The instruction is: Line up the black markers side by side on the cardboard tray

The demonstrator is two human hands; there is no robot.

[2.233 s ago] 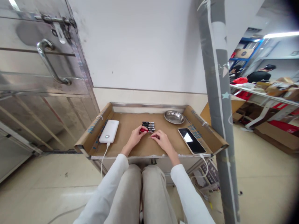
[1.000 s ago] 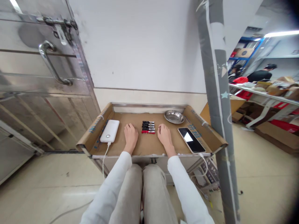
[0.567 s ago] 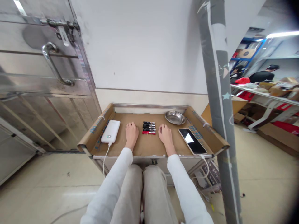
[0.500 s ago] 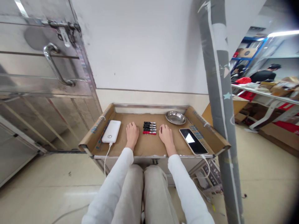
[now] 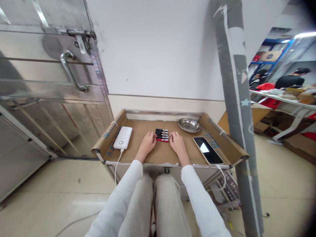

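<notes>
Several black markers [image 5: 161, 132] lie side by side in a short stack-like row on the cardboard-lined tabletop [image 5: 158, 158], with a red marker [image 5: 162, 140] nearest to me. My left hand [image 5: 149, 141] is at the left ends of the markers, palm down, fingers loosely bent and apart. At their right ends rests my right hand [image 5: 176, 142], also palm down with its fingers spread a little. The fingertips are very close to the markers; whether they touch I cannot tell. Neither hand visibly holds anything.
A white power bank [image 5: 122, 137] with a cable lies on the left. On the right are a shiny metal bowl [image 5: 189, 125] and a phone [image 5: 208, 150] with a cable. Raised cardboard sides edge the table. A tall grey wrapped roll [image 5: 237, 82] leans at right.
My left hand has moved right, from bare cardboard to the left ends of the markers. My right hand has come slightly closer to their right ends. The view has shifted a little.
</notes>
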